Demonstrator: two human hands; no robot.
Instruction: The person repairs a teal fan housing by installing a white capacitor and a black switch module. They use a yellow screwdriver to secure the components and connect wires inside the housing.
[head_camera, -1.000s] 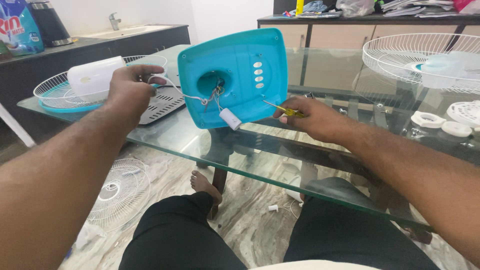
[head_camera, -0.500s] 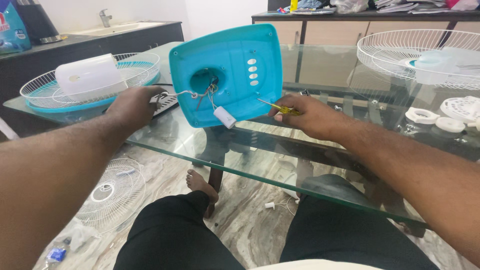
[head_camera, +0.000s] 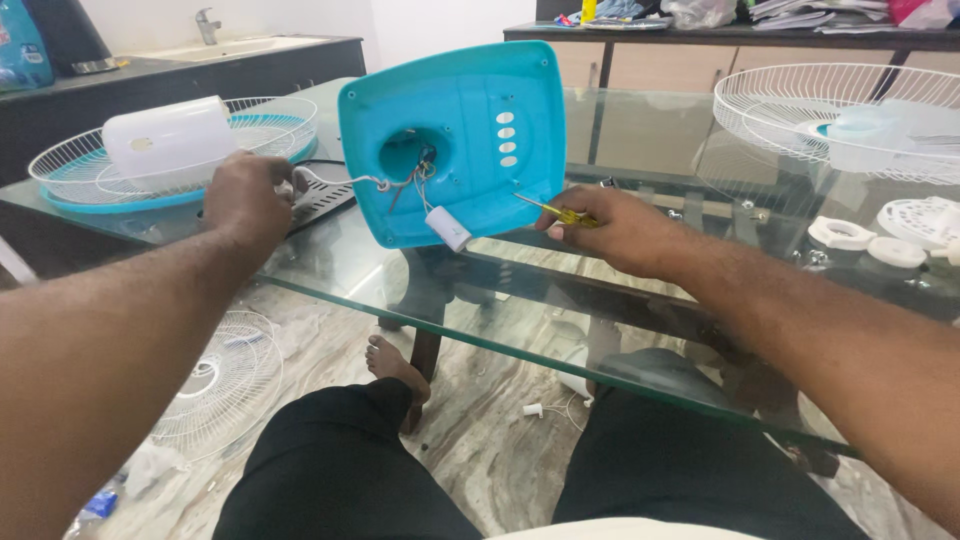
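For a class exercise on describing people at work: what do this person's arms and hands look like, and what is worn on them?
Both forearms are bare, with no sleeves in view. The left hand and right hand wear no gloves, and no rings, watch or bands show. Black trousers cover the legs.

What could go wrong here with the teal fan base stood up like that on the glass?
1. The teal fan base stands tilted on the glass table; it may tip and strike the glass.
2. The loose wires and hanging white capacitor could snag or tear.
3. The screwdriver in the right hand might slip.
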